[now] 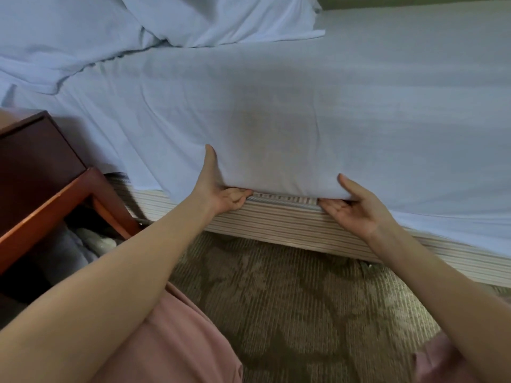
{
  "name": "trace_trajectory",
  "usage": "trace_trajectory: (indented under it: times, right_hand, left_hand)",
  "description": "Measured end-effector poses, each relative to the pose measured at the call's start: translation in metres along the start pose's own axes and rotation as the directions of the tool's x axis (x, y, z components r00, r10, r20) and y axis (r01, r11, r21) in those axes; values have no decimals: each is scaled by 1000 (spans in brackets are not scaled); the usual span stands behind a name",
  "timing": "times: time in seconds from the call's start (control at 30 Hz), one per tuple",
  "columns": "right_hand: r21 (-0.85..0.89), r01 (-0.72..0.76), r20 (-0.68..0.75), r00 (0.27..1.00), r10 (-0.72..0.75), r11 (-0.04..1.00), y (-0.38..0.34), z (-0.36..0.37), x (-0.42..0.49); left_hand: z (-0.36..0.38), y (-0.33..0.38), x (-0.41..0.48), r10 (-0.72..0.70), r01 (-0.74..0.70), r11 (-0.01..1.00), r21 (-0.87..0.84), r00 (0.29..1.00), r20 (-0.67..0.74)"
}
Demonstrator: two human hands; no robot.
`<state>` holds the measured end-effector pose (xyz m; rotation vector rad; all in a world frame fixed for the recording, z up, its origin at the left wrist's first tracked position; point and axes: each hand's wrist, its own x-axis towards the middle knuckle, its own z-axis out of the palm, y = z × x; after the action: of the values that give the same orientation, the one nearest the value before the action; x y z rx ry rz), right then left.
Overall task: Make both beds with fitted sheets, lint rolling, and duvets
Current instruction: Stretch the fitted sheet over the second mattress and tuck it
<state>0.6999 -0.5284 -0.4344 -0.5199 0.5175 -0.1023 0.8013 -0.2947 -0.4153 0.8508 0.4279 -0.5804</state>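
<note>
The white fitted sheet (304, 106) is spread over the mattress and hangs down its near side. Its bottom edge is held by both hands, just above the striped bed base (290, 225). The left hand (221, 192) is turned palm up. Its fingers are curled under the sheet edge and its thumb is laid up the side, so its grip is closed on the sheet. The right hand (356, 208) is palm up too, and the sheet edge is pinched in its grip. Crumpled bedding (69, 37) is piled at the far left. A brown bedside table (41, 167) is seen beside the bed.
</note>
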Motion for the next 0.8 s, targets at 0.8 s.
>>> trace_trajectory:
  times: [0.8]
  right_hand:
    - [-514,-129,88,975,202,848,-10,-17,18]
  left_hand:
    - [-31,37,2,34,17,957,290,985,-172]
